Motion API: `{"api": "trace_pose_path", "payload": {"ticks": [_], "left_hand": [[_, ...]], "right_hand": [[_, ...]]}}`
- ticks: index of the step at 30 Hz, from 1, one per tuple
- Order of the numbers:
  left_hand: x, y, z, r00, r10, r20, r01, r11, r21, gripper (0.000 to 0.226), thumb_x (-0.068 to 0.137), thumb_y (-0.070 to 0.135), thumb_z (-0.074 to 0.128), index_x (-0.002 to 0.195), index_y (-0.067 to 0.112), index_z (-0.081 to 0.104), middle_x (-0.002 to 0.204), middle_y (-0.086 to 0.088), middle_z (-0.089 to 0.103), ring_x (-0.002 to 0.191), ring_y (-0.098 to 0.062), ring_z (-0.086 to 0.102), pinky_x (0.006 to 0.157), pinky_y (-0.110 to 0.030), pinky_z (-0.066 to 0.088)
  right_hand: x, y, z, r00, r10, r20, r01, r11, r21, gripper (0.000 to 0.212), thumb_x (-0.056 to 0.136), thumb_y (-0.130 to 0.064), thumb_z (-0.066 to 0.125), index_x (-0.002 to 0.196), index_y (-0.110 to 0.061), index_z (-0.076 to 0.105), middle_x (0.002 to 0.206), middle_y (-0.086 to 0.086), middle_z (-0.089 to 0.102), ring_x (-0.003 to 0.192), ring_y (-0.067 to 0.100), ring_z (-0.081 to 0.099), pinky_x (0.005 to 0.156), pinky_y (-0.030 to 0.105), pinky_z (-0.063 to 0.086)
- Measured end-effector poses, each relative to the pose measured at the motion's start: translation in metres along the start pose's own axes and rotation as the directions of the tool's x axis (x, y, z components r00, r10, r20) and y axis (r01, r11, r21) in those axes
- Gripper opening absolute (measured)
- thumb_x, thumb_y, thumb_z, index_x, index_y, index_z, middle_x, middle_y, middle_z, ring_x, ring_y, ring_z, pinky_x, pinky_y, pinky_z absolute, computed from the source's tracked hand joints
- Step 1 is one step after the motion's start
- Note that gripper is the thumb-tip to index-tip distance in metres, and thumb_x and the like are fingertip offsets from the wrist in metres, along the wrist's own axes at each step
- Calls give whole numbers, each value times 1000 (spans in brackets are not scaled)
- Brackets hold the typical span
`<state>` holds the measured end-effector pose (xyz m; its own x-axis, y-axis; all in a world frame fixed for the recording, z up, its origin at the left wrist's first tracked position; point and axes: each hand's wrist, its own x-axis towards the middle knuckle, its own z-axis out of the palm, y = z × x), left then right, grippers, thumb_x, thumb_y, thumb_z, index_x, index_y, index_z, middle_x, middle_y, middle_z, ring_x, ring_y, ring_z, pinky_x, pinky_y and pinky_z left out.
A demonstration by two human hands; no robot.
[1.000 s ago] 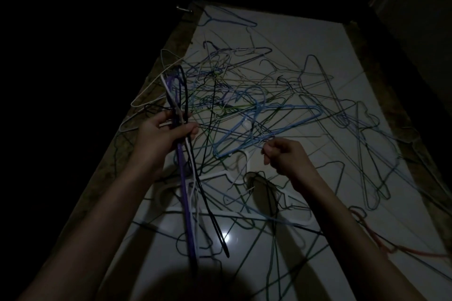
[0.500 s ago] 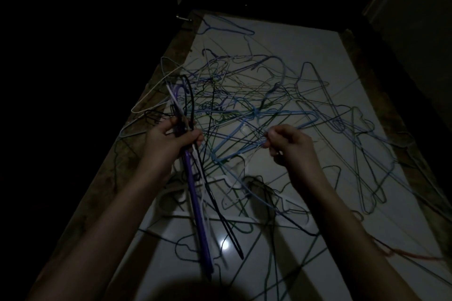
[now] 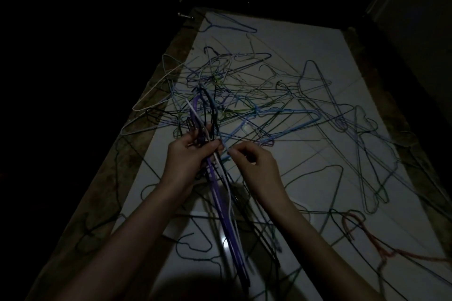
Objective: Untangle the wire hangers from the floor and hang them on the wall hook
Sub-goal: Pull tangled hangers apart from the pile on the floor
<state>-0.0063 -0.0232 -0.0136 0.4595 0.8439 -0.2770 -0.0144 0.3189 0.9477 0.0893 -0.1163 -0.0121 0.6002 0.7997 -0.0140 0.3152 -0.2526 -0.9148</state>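
Pretty dark shot, so only the middle is readable. The left hand [image 3: 189,157] has its fingers [image 3: 212,148] wrapped around a bunch of gathered hangers [image 3: 221,203], purple, white and black ones, with their hooks sticking up past the knuckles and the long bodies hanging down toward the camera. The right hand [image 3: 256,166] sits just beside it, fingertips pinched on a thin wire at the edge of that bunch; which hanger that wire belongs to I can't tell.

No bins or boxes in sight, everything just lies on the floor [image 3: 305,41], pale glossy tile with a darker stone border down each side. The tangled pile of wire hangers [image 3: 244,105] sprawls across most of it right behind the hands, blue, green, black and white wires crossing over each other. A light blue hanger [image 3: 293,121] lies on top near the right hand. An orange-red hanger [image 3: 367,234] lies off to the lower right, and one blue hanger [image 3: 230,25] lies apart at the far end. A white hanger [image 3: 156,90] pokes out over the left border.
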Motion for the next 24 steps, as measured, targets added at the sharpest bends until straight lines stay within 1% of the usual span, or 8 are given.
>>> {"api": "trace_pose_path", "payload": {"ticks": [4,8,10,12,15,19,22,24], "left_hand": [[0,-1,2,999,-30,16,30,1000,7,26,83,3,65,107,13,64,94,-4,72,86,-17,70,68,-22,57],[-1,-2,3,998,-62,-5,62,998,-31,27,84,1,64,110,6,62,97,-9,71,93,-24,68,82,-35,55],[-1,-2,4,997,-73,-28,71,995,-68,25,82,1,65,107,7,63,101,-11,71,94,-25,68,85,-38,56],[0,-3,7,995,-84,-51,78,991,-108,19,83,2,64,99,13,64,101,-11,71,94,-25,68,85,-39,55],[1,-2,12,996,-77,-48,69,986,-154,22,86,0,61,94,20,64,99,-7,72,92,-23,69,85,-39,55],[6,8,15,999,-22,34,29,971,-238,37,87,-11,45,102,19,62,104,-11,70,95,-23,68,84,-34,56],[12,21,18,993,10,120,43,901,-431,37,86,-11,34,101,11,59,92,-11,69,94,-21,66,84,-31,55],[18,31,18,987,-27,157,119,779,-615,30,88,-6,31,97,9,56,83,-10,68,96,-24,65,88,-34,54]], "right_hand": [[-2,8,4,1000,-29,-11,27,986,-164,12,91,-17,55,86,-15,66,89,0,61,81,8,55,68,16,42],[-7,4,2,998,4,57,-2,999,-32,14,93,-22,52,83,-26,60,84,-7,62,80,8,59,69,18,46],[-13,0,3,988,76,134,-85,994,65,6,91,-30,55,87,-34,55,86,-12,62,83,7,62,70,23,50],[-19,-1,7,970,127,208,-140,989,45,23,83,-34,64,99,-36,48,91,-16,61,84,4,61,69,18,48],[-19,-4,12,968,114,221,-104,993,-58,49,78,-24,70,114,-32,38,86,-18,58,73,2,59,62,11,44],[-3,-10,4,974,88,209,-85,996,-25,46,78,-7,63,115,-26,43,82,-7,59,74,15,59,69,33,50],[11,-17,-11,970,40,239,-62,994,86,43,79,3,58,111,-24,46,78,-8,55,62,0,52,58,20,44],[20,-25,-25,960,24,279,-60,991,121,42,81,7,55,113,-20,48,81,-6,55,57,-5,49,52,11,39]]}}
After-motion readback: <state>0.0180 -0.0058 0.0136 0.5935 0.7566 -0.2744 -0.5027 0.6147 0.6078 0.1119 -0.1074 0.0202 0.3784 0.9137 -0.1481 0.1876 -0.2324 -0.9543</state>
